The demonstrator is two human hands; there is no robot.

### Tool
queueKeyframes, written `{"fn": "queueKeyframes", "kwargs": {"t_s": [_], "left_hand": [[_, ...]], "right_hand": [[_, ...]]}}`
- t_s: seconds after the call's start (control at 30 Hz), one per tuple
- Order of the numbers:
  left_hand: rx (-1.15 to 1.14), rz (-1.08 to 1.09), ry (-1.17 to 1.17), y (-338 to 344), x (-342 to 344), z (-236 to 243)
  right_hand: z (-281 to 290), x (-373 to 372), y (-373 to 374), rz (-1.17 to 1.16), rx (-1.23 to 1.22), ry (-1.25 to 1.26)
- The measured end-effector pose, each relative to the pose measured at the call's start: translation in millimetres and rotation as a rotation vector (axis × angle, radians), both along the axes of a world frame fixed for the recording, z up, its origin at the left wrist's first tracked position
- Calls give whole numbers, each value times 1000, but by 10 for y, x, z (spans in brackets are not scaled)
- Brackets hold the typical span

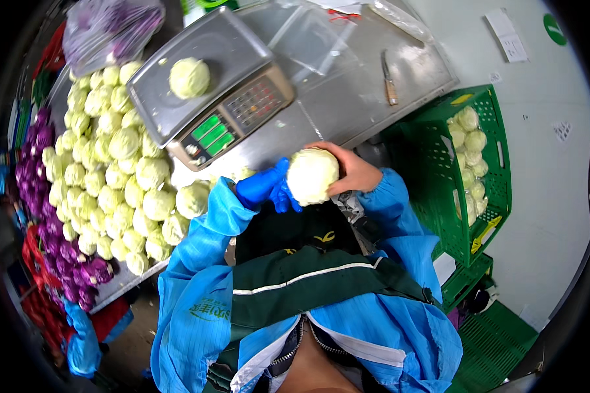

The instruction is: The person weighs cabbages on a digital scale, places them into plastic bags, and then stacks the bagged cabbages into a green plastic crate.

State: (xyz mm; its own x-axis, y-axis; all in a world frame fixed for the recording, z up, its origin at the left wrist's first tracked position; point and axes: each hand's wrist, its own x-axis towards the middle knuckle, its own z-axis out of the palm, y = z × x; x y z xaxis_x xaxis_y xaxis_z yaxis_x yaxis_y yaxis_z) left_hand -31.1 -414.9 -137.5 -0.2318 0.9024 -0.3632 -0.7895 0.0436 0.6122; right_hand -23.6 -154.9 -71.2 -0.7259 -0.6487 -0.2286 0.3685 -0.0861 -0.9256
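Between my two hands, close to my chest, is a pale green cabbage [313,176]. My left hand [269,188], in a blue glove, supports it from the left side. My bare right hand [349,171] curls round its right side, with the thumb and fingers on the leaves. Just ahead stands a digital scale [255,101] with a steel pan, and another cabbage [189,78] rests on that pan. To the left, a large heap of green cabbages [118,177] covers the steel table.
Purple cabbages [59,249] lie along the table's far left, below a plastic bag of purple produce [111,33]. A wooden-handled knife [390,85] lies on the steel table [347,111]. At right, a green crate [501,131] holds wrapped cabbages [469,157]; more green crates [491,347] stand lower.
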Motion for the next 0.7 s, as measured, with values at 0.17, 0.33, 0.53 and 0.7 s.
{"fn": "queueKeyframes", "kwargs": {"t_s": [0.17,0.33,0.53,0.7], "left_hand": [[-504,364,645,1220,-457,-239],[-805,397,1565,2011,-953,-928],[-856,271,1523,1978,-1269,-1220],[-813,268,1754,2019,-1103,-984]], "right_hand": [[-460,693,735,-433,-296,-329],[-508,869,1172,-605,-305,-338],[-558,657,1492,-583,-709,-422],[-695,178,1323,-644,-658,-362]]}}
